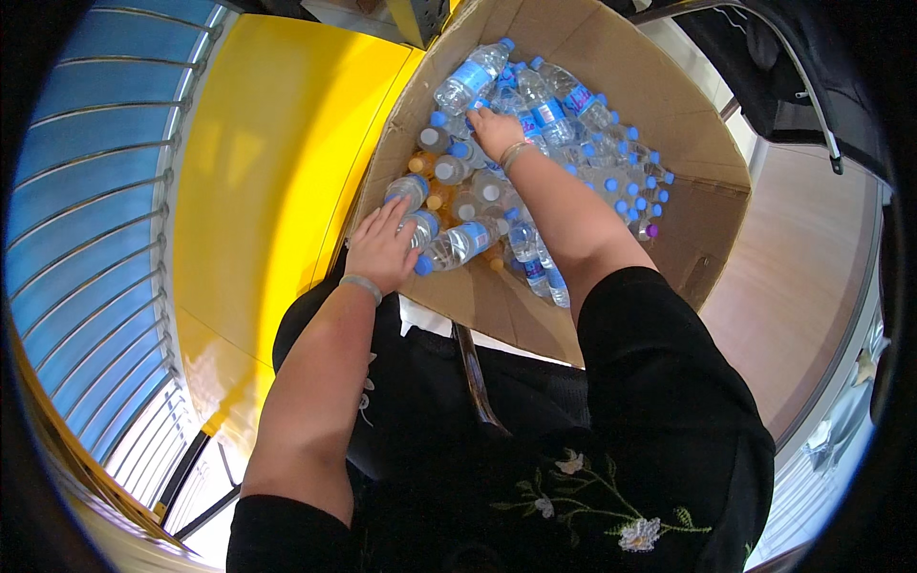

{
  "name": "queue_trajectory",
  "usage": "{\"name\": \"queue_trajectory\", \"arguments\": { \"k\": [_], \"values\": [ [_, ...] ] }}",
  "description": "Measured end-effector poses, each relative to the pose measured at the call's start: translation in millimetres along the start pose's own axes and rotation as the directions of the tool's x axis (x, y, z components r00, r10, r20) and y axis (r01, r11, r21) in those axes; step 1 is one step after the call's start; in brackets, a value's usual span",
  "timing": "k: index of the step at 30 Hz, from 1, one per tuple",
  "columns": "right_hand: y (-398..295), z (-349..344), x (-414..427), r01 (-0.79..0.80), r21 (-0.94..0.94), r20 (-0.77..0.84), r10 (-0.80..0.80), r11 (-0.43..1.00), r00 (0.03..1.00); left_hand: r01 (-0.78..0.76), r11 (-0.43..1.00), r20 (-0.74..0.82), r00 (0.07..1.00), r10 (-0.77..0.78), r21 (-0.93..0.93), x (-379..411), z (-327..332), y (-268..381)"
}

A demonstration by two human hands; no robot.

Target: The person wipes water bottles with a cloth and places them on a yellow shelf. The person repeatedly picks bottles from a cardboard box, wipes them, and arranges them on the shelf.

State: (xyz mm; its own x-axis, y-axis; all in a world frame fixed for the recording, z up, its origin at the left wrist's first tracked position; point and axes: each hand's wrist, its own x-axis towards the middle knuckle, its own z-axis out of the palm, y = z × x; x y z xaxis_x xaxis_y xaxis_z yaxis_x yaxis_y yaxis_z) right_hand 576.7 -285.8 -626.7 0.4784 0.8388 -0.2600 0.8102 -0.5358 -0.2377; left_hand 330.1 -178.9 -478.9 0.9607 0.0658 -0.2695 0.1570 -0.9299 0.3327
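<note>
A large cardboard box (pixel 630 54) in front of me holds many clear plastic water bottles (pixel 548 114), mostly with blue caps and labels. My left hand (pixel 383 240) lies over a bottle (pixel 423 228) at the box's left edge, its fingers slightly apart. Beside its thumb, a labelled bottle (pixel 462 243) lies on its side. Deeper in the box, my right hand (pixel 496 132) is among the bottles, its curled fingers at a blue cap; whether they grip it is hidden. Near its wrist stand white-capped bottles (pixel 453 170) and bottles of orange drink (pixel 423 163).
A yellow panel (pixel 279 157) runs along the box's left side, with metal bars (pixel 100 114) beyond it. At the upper right hangs a black bag or cloth item (pixel 795 64) beside a metal tube. Pale wood-look flooring (pixel 788 286) lies to the right. A metal tube (pixel 473 372) stands between me and the box.
</note>
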Motion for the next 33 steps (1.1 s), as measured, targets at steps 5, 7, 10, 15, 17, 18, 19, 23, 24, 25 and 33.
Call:
{"name": "queue_trajectory", "arguments": {
  "k": [5, 7, 10, 15, 17, 18, 19, 23, 24, 25, 33],
  "values": [
    [-9.1, -17.0, -8.7, 0.004, -0.016, 0.123, -0.002, 1.0, 0.992, -0.009, 1.0, -0.001, 1.0, 0.009, -0.002, -1.2, 2.4, -2.2],
    [-8.8, -23.8, -22.6, -0.003, 0.007, 0.131, 0.002, 1.0, 0.991, -0.009, 1.0, -0.004, 1.0, 0.009, 0.003, -0.8, 1.4, -2.6],
    [1.5, -35.9, -55.0, -0.035, 0.067, -0.028, 0.037, 0.997, 0.999, -0.01, 1.0, -0.014, 1.0, 0.01, 0.005, -1.0, -1.0, -0.9],
    [-0.8, -74.2, -115.7, -0.097, 0.23, -0.337, 0.173, 0.968, 0.926, -0.013, 1.0, -0.018, 1.0, 0.013, 0.014, -0.3, 1.1, -2.2],
    [-6.9, -98.6, -131.6, -0.126, 0.35, -0.349, 0.254, 0.928, 0.902, 0.002, 1.0, 0.003, 1.0, -0.002, 0.011, 0.3, -0.8, -1.8],
    [-6.3, -106.0, -136.1, -0.091, 0.359, -0.419, 0.247, 0.929, 0.874, 0.007, 1.0, 0.011, 1.0, -0.007, 0.01, 1.0, -1.9, -1.1],
    [-5.4, -113.8, -140.2, -0.093, 0.359, -0.357, 0.229, 0.929, 0.906, 0.013, 1.0, 0.018, 1.0, -0.013, 0.01, 1.0, -1.4, -0.7],
    [-3.4, -132.6, -145.2, -0.081, 0.348, -0.062, 0.109, 0.934, 0.992, 0.024, 1.0, 0.031, 0.999, -0.024, 0.002, 0.5, 0.0, -1.3],
    [-2.7, -129.7, -144.1, -0.065, 0.355, 0.036, 0.056, 0.932, 0.998, 0.021, 1.0, 0.03, 0.999, -0.021, -0.001, 1.2, -0.3, -1.5],
    [-2.8, -125.7, -142.9, -0.051, 0.365, 0.133, 0.002, 0.93, 0.991, 0.023, 1.0, 0.034, 0.999, -0.023, 0.004, 2.1, -1.4, -0.9],
    [-28.4, -62.5, -125.6, -0.025, 0.288, 0.441, -0.109, 0.957, 0.891, 0.018, 1.0, 0.004, 1.0, -0.018, -0.001, 1.6, -2.6, 0.8]
  ]
}}
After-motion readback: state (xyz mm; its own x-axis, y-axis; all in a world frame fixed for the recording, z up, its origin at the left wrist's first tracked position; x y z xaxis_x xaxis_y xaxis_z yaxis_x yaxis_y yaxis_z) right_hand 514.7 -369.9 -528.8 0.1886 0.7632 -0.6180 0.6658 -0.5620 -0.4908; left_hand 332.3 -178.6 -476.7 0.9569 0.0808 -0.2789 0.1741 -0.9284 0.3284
